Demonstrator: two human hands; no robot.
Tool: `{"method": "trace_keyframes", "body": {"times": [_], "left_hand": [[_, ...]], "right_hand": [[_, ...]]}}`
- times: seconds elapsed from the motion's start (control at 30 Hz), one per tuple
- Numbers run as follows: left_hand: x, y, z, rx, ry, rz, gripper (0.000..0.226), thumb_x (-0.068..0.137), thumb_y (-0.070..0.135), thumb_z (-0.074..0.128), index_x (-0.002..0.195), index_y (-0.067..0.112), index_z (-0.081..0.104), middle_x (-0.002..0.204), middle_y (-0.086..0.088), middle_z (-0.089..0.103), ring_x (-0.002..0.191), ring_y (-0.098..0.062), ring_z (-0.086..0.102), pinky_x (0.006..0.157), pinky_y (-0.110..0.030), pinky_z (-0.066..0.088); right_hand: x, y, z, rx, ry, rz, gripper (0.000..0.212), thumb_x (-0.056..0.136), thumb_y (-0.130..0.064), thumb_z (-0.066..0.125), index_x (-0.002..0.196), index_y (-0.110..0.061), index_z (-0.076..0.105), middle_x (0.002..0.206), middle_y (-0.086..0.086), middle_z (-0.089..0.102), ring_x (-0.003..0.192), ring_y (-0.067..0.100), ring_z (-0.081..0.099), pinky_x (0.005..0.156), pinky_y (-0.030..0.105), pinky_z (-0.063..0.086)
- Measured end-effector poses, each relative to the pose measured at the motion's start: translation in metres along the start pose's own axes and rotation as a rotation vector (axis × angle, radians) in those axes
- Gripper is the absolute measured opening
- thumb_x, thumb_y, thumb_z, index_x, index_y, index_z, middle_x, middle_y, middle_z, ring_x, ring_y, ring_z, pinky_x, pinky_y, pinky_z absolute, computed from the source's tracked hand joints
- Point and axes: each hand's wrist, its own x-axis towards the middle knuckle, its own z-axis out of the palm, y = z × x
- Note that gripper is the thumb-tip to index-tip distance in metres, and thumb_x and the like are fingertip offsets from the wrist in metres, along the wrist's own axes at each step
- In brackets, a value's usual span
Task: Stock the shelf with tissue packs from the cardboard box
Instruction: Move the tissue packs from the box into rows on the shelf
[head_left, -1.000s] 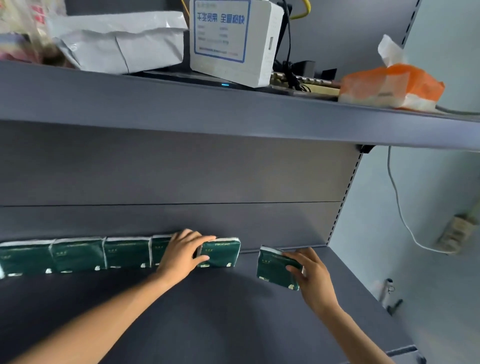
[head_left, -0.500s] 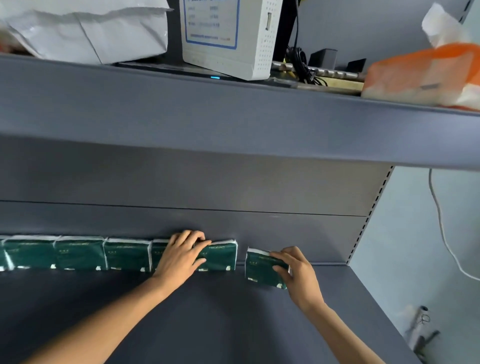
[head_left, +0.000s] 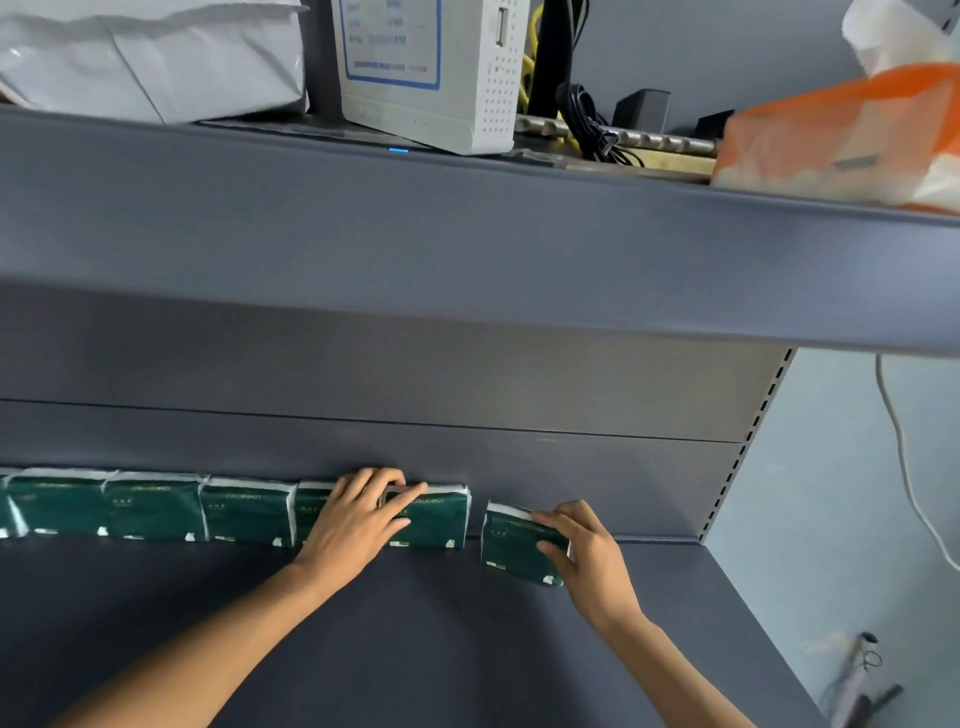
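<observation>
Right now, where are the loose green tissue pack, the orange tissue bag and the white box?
loose green tissue pack (head_left: 511, 551), head view, front face.
orange tissue bag (head_left: 841, 137), head view, front side.
white box (head_left: 431, 111), head view, lower front.

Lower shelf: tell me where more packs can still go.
Bare room: the back corner between the pack in the right hand and the perforated upright, plus the front of the lower shelf. Crowded: the green row along the back panel under the left hand.

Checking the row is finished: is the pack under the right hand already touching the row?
No, a gap separates the pack in the right hand from the row.
</observation>
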Motion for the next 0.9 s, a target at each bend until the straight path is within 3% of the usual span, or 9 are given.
{"method": "trace_keyframes", "body": {"times": [0.17,0.37,0.57,0.63,0.73,0.9], "left_hand": [[-0.003,-0.002,0.000,-0.029,-0.011,-0.031,0.045,0.097,0.044,0.041,0.137,0.027,0.057,0.121,0.004,0.053,0.106,-0.021,0.054,0.089,-0.038,0.046],[-0.002,0.001,0.000,-0.010,-0.029,-0.055,0.045,0.096,0.043,0.040,0.133,0.026,0.058,0.120,0.003,0.052,0.107,-0.021,0.055,0.089,-0.038,0.047],[-0.002,0.007,-0.006,0.003,-0.052,-0.080,0.046,0.094,0.043,0.038,0.133,0.027,0.058,0.120,0.004,0.052,0.108,-0.020,0.054,0.089,-0.037,0.047],[-0.001,0.009,-0.007,-0.001,-0.054,-0.097,0.043,0.094,0.042,0.045,0.132,0.028,0.058,0.120,0.006,0.051,0.108,-0.019,0.053,0.089,-0.036,0.047],[0.000,0.011,-0.008,-0.017,-0.050,-0.124,0.045,0.086,0.035,0.072,0.129,0.028,0.060,0.118,0.006,0.052,0.107,-0.019,0.053,0.088,-0.036,0.048],[0.001,0.015,-0.009,-0.002,-0.067,-0.149,0.047,0.085,0.035,0.075,0.129,0.029,0.060,0.118,0.006,0.051,0.106,-0.018,0.052,0.089,-0.035,0.047]], "right_hand": [[-0.005,0.011,-0.001,-0.126,-0.006,-0.018,0.053,0.082,-0.013,0.075,0.126,-0.039,0.061,0.114,-0.021,0.042,0.097,0.003,0.051,0.072,0.025,0.051],[0.004,0.014,0.000,-0.143,0.053,-0.117,0.050,0.082,-0.004,0.075,0.125,-0.028,0.065,0.113,-0.009,0.047,0.085,0.007,0.048,0.069,0.021,0.046],[0.023,0.014,0.011,-0.141,0.122,-0.160,0.049,0.080,0.004,0.073,0.121,-0.022,0.067,0.118,-0.004,0.046,0.098,0.016,0.052,0.073,0.024,0.049],[0.025,0.014,0.018,-0.118,0.125,-0.152,0.048,0.081,0.003,0.073,0.121,-0.022,0.067,0.119,-0.004,0.045,0.096,0.016,0.052,0.075,0.022,0.047],[0.024,0.015,0.028,-0.082,0.110,-0.134,0.045,0.083,0.000,0.073,0.120,-0.022,0.067,0.119,-0.004,0.045,0.092,0.014,0.052,0.076,0.022,0.046],[0.026,0.018,0.034,-0.055,0.136,-0.103,0.044,0.081,-0.004,0.078,0.121,-0.021,0.067,0.122,-0.004,0.042,0.098,0.014,0.053,0.079,0.023,0.048]]}}
